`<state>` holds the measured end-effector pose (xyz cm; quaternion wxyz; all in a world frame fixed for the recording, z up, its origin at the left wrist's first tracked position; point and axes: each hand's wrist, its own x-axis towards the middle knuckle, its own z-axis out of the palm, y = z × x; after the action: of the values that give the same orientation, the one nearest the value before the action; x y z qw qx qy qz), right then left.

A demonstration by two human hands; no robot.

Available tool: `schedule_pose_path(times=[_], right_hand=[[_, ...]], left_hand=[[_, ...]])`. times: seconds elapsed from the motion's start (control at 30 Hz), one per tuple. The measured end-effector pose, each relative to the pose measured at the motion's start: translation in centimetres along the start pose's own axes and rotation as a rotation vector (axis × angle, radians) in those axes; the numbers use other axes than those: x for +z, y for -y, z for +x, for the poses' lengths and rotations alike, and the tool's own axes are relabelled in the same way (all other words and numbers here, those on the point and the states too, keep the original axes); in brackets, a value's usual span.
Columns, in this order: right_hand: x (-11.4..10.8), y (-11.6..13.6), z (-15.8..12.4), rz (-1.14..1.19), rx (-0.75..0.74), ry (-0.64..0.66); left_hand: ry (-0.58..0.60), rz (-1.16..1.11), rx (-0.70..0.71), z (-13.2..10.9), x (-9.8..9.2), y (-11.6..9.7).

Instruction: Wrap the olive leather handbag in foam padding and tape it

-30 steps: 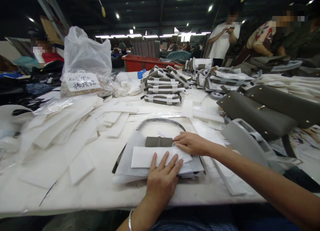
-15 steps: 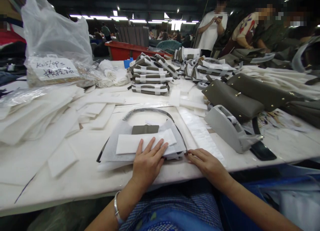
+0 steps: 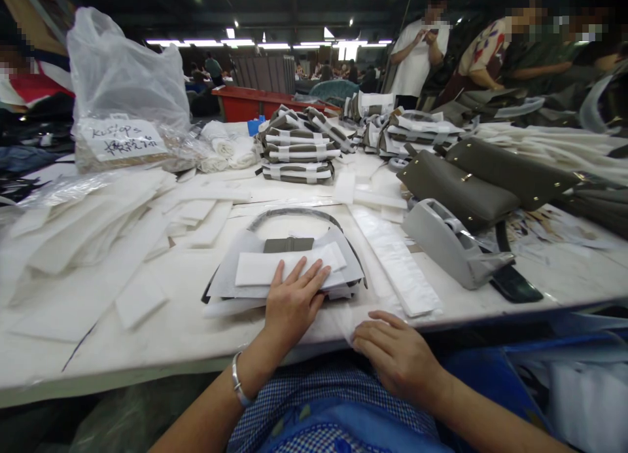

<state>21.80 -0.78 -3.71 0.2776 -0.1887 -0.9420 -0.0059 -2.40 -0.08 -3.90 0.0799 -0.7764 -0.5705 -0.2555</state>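
Note:
A handbag lies on the table in front of me, wrapped in white sheets, with its grey-green flap (image 3: pixel 288 244) showing and its wrapped strap (image 3: pixel 301 212) curving away behind it. A folded strip of white foam (image 3: pixel 260 270) rests over the front. My left hand (image 3: pixel 294 302) is laid flat on this foam, fingers spread. Just right of the bag, near the table's front edge, my right hand (image 3: pixel 395 348) has its fingers curled together on the edge of thin clear plastic film (image 3: pixel 338 322). How far the film runs beneath the bag is hidden.
Loose white foam sheets (image 3: pixel 98 237) cover the left. At right stand a grey tape dispenser (image 3: pixel 441 243), a dark phone-like slab (image 3: pixel 517 284) and grey-green bags (image 3: pixel 461 184). A stack of wrapped bags (image 3: pixel 297 152) sits behind. Several people work beyond the table.
My right hand has left the strap's end at the bag's corner, come nearer to me and closed on the clear film. My left hand stays on the foam.

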Motion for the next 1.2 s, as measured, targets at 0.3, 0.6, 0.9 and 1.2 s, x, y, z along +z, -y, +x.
schedule_pose_path(times=[0.3, 0.6, 0.9, 1.2], right_hand=[[0.8, 2.7, -0.5, 0.050, 0.104, 0.024], [4.8, -1.4, -2.3, 0.051, -0.070, -0.016], [2.5, 1.3, -0.6, 0.094, -0.061, -0.131], [-0.1, 2.2, -0.1, 0.070, -0.071, -0.127]], left_hand=[[0.035, 0.005, -0.001, 0.0, -0.2, -0.1], [-0.001, 0.046, 0.015, 0.0, -0.2, -0.2], [-0.038, 0.055, 0.008, -0.4, 0.9, 0.0], [-0.054, 0.059, 0.041, -0.5, 1.0, 0.2]])
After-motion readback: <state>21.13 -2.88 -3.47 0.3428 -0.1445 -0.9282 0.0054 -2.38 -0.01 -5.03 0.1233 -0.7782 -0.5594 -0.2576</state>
